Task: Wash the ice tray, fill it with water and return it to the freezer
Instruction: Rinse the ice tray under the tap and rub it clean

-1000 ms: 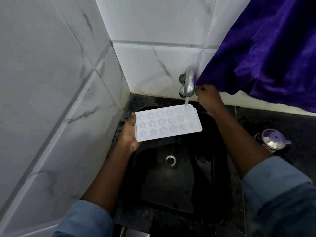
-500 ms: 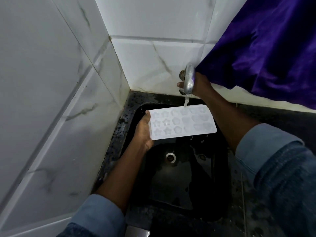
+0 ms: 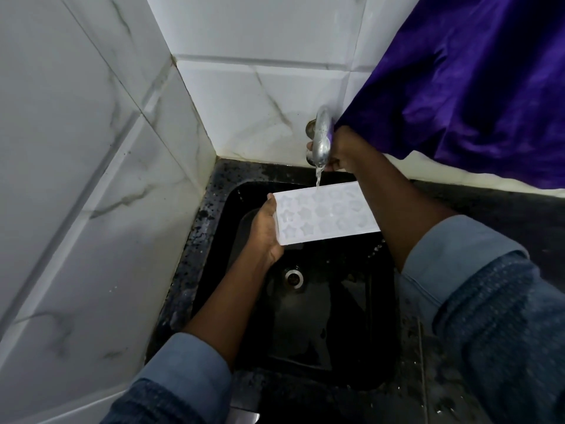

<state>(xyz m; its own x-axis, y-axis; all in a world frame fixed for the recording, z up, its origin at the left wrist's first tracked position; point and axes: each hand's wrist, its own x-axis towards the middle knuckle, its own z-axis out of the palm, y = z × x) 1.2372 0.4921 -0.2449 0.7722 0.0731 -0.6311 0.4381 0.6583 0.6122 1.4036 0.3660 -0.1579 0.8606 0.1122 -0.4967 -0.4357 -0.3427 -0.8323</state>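
Head view: left hand [image 3: 266,224] grips tray [image 3: 327,214] by its left end over sink [image 3: 305,316], stream [image 3: 318,178] hitting its far edge, right hand [image 3: 344,151] wrapped on tap [image 3: 321,139], so best tilt tray slightly and sweep every cell under, flow low

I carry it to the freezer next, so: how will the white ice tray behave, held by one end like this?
Probably stiff enough: the ice tray looks flat though the left hand grips only its short end. Likely slippery, since water from the tap runs over it. Filled, its shallow moulds would probably spill if tilted.
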